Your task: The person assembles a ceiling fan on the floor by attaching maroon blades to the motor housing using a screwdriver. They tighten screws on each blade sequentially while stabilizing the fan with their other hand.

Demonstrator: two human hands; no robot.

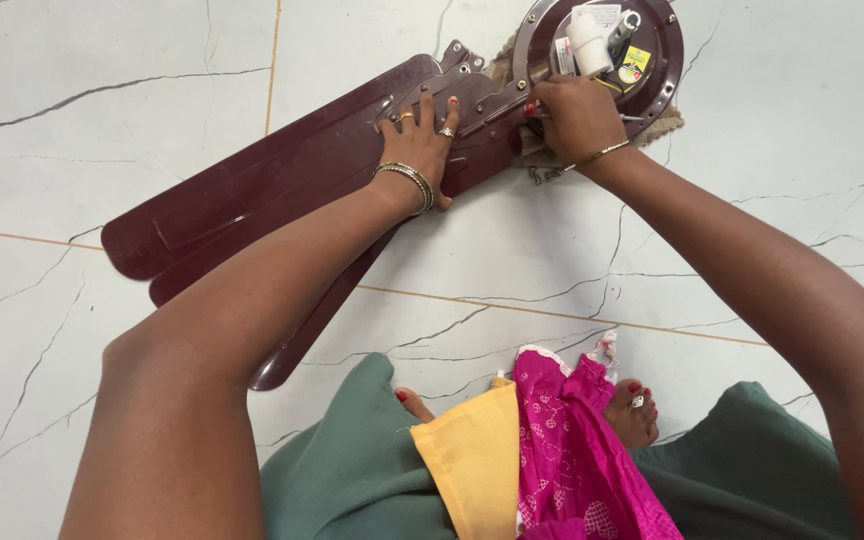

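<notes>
Maroon fan blades point(252, 190), stacked, glossy

fan blades point(252, 190): maroon | floor point(102, 80): white, grey-veined | cloth point(572, 460): pink, patterned

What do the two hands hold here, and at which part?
The left hand presses flat on the dark maroon fan blades, near their metal brackets. The right hand grips something at the round motor housing; what cannot be told.

Both bare arms extend forward. Left hand point(418, 140) lies palm down, fingers spread flat. Right hand point(577, 115) is curled, fingers bent under, wrist flexed.
</notes>
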